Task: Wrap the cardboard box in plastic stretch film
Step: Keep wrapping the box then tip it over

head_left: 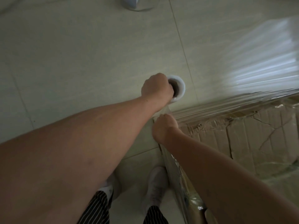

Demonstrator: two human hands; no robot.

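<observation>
A brown cardboard box [252, 139] with taped flaps stands on the floor at the right, its side and top edge covered in clear stretch film [262, 65]. The white film roll [226, 88] stands upright beside the box's near corner. My left hand [156, 88] grips the top of the roll, fingers curled into its dark core. My right hand [163, 128] sits at the box's corner just below the roll, fingers curled on the stretched film there. A sheet of film runs from the roll along the box's far side.
Pale tiled floor [80, 54] spreads to the left and ahead. A glassy rounded object [137, 4] sits at the top edge. My two feet in white shoes [155, 188] stand close to the box's near side.
</observation>
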